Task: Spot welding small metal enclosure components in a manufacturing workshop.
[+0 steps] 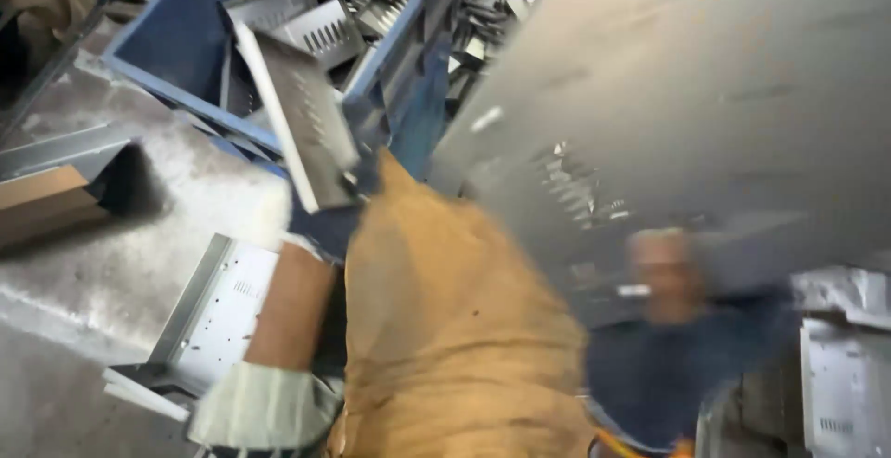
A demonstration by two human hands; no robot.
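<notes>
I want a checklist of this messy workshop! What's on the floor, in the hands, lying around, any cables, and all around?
Surface: grey concrete floor, dusty.
Job's things: slotted metal panel over the blue bin; big grey sheet, blurred.
Clutter: more panels in the bin, a white panel on the floor.
Hands: left hand, gloved, grips the slotted panel; right hand blurred under the sheet.
Cables: nothing seen.
Surroundings: scrap pile, cardboard.

Soft, even light fills the scene with no hard glare, but motion blur smears everything right of the blue bin [176, 40], worst on the large grey sheet-metal panel [705, 96], while a dark shadow pools left of the bin beneath a cardboard box [37, 200].
</notes>
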